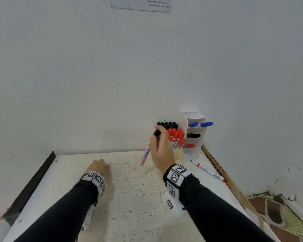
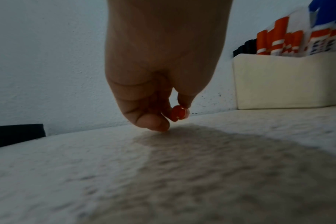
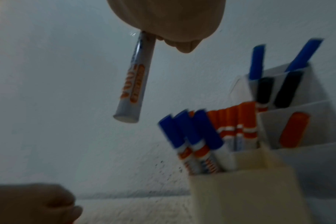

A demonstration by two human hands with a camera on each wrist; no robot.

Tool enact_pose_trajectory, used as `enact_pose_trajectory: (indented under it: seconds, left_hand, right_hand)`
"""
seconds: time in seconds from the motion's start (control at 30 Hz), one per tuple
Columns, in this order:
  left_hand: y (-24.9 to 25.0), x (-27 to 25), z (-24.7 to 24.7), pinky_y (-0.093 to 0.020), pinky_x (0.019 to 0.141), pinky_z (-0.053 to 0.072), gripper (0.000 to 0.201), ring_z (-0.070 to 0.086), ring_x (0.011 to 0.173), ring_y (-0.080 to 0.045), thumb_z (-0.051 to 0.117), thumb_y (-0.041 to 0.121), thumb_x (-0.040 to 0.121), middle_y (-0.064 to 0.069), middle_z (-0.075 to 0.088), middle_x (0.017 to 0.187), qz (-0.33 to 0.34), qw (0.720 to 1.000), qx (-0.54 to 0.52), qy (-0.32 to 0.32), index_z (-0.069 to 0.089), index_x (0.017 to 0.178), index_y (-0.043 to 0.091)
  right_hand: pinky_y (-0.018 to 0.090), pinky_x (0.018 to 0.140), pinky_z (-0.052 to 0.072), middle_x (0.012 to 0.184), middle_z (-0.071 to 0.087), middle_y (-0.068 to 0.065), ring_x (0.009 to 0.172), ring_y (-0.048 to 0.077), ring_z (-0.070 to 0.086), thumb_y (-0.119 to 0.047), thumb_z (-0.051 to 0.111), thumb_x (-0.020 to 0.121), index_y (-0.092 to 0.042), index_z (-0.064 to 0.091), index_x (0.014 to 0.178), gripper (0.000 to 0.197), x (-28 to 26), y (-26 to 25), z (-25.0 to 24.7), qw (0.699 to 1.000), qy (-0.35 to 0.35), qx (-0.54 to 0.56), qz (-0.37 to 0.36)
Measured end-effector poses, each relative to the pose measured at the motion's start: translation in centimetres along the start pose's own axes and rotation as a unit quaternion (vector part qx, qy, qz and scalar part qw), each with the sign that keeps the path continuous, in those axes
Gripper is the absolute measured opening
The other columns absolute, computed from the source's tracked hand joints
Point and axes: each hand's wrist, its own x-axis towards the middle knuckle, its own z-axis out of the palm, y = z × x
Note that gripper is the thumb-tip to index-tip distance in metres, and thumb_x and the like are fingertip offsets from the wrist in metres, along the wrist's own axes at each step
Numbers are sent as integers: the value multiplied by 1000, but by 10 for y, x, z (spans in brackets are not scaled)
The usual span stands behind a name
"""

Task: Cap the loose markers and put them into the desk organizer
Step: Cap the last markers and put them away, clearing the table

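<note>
My right hand (image 1: 157, 137) is raised in front of the organizer and grips a white marker (image 1: 145, 155) near its black-capped top. The barrel (image 3: 132, 84) hangs down and to the left. My left hand (image 1: 99, 165) rests low on the table and pinches a small red cap (image 2: 178, 113) between thumb and fingertips. An uncapped red marker (image 1: 208, 171) lies on the table at the right. The cream organizer box (image 1: 179, 156) against the wall holds red-, blue- and black-capped markers. Beside it, a white tiered holder (image 1: 195, 152) holds blue, black and red markers.
The speckled white table (image 1: 129, 198) meets the wall just behind the organizer. A black strip (image 1: 33, 180) runs along its left edge. A wooden stick with red lettering (image 1: 222, 173) lies along the right edge, with clutter on the floor beyond it.
</note>
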Motion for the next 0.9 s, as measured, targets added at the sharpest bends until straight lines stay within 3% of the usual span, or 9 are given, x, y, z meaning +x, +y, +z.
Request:
enact_pose_trajectory:
  seconds: [0.1,0.2,0.27,0.37,0.53,0.7,0.83,0.9]
  left_hand:
    - [12,-17,2,-32,93,45,42,56,114,-28,34,32,100,-15,58,122,-10,1000,-20,-7,54,120,1]
    - [22,-23,3,-30,82,45,32,59,101,-27,45,30,96,-14,61,105,2,997,-77,-8,57,106,2]
    - [28,-27,5,-26,76,41,23,54,91,-24,50,26,94,-9,53,94,16,993,-116,-12,53,101,4]
    - [35,-35,10,-25,72,38,20,48,83,-20,50,21,94,-11,54,99,28,989,-147,7,49,105,4]
    - [46,-42,14,-23,78,41,11,54,94,-20,48,22,93,-10,61,108,40,992,-119,-3,49,89,12]
    - [53,-48,12,-23,80,42,12,56,102,-21,50,24,93,-9,60,106,39,992,-122,-9,49,89,13]
    - [53,-48,15,-21,73,37,17,47,86,-15,50,24,92,-2,51,91,35,989,-142,-12,46,77,17]
    - [53,-48,17,-21,71,37,26,47,85,-16,51,24,91,0,49,85,30,988,-154,-13,40,68,21]
  right_hand:
    - [24,49,43,70,46,-13,56,8,48,-34,32,89,-7,49,113,40,14,0,-26,996,82,-30,-23]
    - [13,49,37,67,47,-12,51,2,44,-35,33,87,-6,53,109,41,25,5,-61,990,126,-55,-29]
    - [10,52,38,73,52,-7,54,6,47,-33,33,87,-4,54,108,41,29,12,-87,983,151,-97,-36]
    - [12,65,41,94,57,12,77,16,53,-18,39,90,1,51,109,29,30,25,-124,973,186,-132,-23]
    - [0,70,35,97,49,19,79,19,47,-9,39,89,5,46,103,21,27,45,-153,962,229,-147,6]
    - [14,70,35,96,45,13,79,20,47,-4,40,90,4,46,102,15,26,55,-149,965,219,-144,22]
    - [13,62,35,95,44,16,77,19,45,-7,38,90,5,46,100,18,27,58,-150,960,237,-149,27]
    - [9,64,38,94,42,13,77,18,44,-8,37,90,5,46,99,18,24,61,-151,962,223,-152,35]
